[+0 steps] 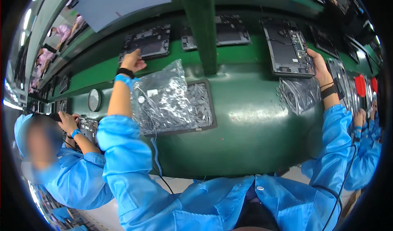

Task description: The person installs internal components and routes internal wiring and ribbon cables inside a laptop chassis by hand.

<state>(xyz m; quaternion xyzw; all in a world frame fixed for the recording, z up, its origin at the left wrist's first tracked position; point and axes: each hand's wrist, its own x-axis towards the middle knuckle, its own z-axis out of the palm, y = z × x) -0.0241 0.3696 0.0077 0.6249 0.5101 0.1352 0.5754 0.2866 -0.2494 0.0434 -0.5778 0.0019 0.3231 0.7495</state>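
Where hands [132,61] reach, bag [161,96] between trays [288,46]

Head cam, fisheye, looks down close over green bench [254,120].

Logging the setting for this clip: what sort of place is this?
Most likely an electronics assembly line: opened devices lie along a green conveyor, a co-worker in a blue smock works alongside, and a clear bag of small parts rests on a tray.

Bright overhead light, heavy fisheye warping
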